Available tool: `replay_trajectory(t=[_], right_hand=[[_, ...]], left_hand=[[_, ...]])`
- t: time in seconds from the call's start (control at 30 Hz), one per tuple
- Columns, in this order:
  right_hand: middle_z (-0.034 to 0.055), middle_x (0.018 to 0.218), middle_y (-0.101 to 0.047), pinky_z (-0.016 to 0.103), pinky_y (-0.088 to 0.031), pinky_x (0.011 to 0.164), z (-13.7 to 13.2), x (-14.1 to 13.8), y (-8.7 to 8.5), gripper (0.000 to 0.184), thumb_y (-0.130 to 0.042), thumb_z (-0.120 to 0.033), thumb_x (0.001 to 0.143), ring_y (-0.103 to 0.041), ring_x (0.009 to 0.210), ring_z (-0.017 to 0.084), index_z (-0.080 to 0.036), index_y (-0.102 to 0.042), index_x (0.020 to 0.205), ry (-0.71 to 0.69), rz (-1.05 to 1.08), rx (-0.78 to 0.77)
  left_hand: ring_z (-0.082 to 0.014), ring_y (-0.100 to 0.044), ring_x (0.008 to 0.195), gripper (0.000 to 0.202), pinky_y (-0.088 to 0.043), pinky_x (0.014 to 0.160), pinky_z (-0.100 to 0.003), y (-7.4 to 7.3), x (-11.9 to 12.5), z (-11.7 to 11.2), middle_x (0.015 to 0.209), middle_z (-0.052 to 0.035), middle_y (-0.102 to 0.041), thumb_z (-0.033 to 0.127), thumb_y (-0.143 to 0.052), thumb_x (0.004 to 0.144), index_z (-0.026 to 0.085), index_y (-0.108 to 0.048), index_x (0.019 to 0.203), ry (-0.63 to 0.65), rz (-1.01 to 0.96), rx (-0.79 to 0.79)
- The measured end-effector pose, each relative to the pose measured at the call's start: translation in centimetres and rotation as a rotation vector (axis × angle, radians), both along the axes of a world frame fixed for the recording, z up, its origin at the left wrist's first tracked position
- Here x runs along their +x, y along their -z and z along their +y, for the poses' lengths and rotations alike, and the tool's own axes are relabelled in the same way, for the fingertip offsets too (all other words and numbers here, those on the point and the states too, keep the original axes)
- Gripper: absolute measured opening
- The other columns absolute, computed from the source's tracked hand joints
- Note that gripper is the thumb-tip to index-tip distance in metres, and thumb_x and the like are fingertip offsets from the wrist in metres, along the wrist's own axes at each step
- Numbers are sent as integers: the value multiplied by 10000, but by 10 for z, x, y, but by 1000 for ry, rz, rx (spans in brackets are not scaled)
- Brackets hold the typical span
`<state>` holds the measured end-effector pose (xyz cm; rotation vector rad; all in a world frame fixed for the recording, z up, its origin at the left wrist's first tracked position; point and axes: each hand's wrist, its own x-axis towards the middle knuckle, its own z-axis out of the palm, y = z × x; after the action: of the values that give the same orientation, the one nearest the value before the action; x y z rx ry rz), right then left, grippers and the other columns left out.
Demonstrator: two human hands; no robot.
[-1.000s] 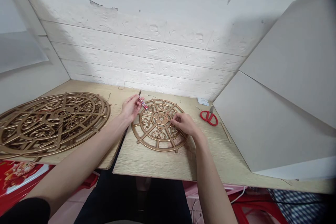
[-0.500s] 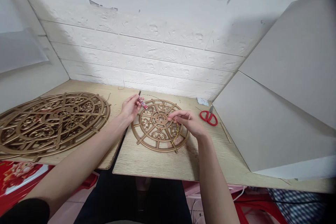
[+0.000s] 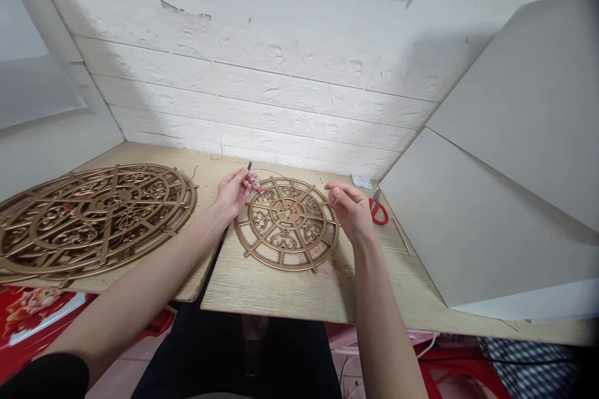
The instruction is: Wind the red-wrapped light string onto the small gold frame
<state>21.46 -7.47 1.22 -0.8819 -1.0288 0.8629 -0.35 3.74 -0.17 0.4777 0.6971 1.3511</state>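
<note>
Nearest, dark trousers (image 3: 299,355) are seen below the edge of the wooden table (image 3: 262,287). On the table, one round gold frame (image 3: 294,215) is laid flat between the two hands. Six curly bits can be counted in it, and all look to be set in place, so that part is judged done. A thin dark line (image 3: 269,170) is seen curving over its far edge from the tube; it looks uncut, and no knot can be made out, so the work with it is judged not done.

The red and white tube (image 3: 255,182) is gripped in the curled fingers of the left hand (image 3: 233,192). The right hand (image 3: 349,206) is held up over the frame's right edge, fingertips close together; whether a thread is pinched there cannot be told.

At the left, more gold frames (image 3: 108,199) are piled up, with a yellow line lying across the top; whether these are finished cannot be told. At the right, red scissors (image 3: 375,207) are left lying, partly hidden. Farthest back, a white wall (image 3: 281,75) is seen.
</note>
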Motion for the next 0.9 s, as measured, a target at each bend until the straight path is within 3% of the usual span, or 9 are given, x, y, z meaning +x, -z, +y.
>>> replay_trajectory(t=[0.2,0.53,0.9], right_hand=[[24,763,-627,177,-283,379,1,5,-5,176,-736,-286,634,-428,520,53,-196,-698,780,103,193,77],[-2,743,-614,120,-291,353,-1,10,-8,226,-758,-282,625,-467,503,20,-165,-667,796,224,396,137],[-18,731,-593,112,-289,339,-1,10,-8,275,-767,-308,616,-476,493,14,-160,-651,816,278,452,162]], left_hand=[[-15,-460,425,97,-400,428,-89,0,0,0,665,-101,-656,39,-557,781,85,-579,699,-1,2,5],[-11,-459,413,71,-405,426,-87,4,0,3,672,-103,-662,36,-554,784,83,-577,735,11,6,15],[-12,-463,415,70,-406,425,-84,4,0,3,670,-111,-662,33,-553,784,78,-575,736,6,2,9]])
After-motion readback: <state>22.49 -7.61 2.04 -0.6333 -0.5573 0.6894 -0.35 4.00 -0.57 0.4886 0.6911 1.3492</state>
